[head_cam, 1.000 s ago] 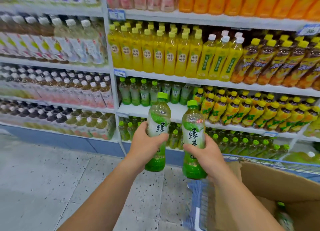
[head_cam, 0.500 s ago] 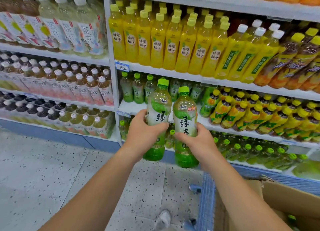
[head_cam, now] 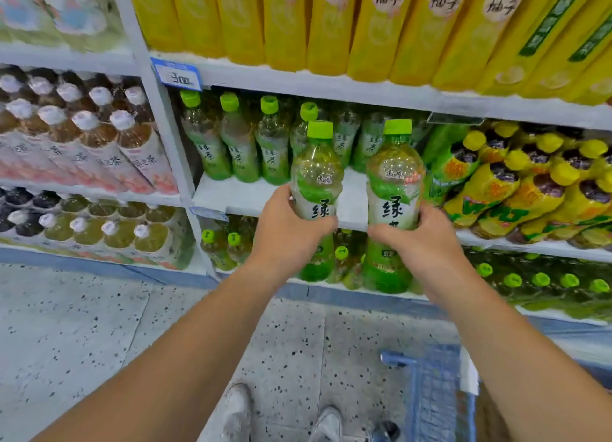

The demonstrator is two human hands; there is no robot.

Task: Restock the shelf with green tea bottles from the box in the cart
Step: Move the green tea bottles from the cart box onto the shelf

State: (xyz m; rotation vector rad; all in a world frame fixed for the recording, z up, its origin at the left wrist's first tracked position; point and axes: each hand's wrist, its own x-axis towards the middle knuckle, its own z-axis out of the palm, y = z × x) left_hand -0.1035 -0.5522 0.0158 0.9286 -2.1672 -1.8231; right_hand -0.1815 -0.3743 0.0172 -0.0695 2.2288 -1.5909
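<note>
Fingers of left hand curled round left bottle; right hand likewise grips right bottle; both upright.

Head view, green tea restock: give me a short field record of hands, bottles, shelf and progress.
left hand: grips left bottle at its label
right hand: grips right bottle at its label
bottle pose: both upright, side by side, apart
shelf: bare front strip, green tea row at the back
placement: not yet done; both bottles held in front of shelf edge
cart: blue, lower right
</note>
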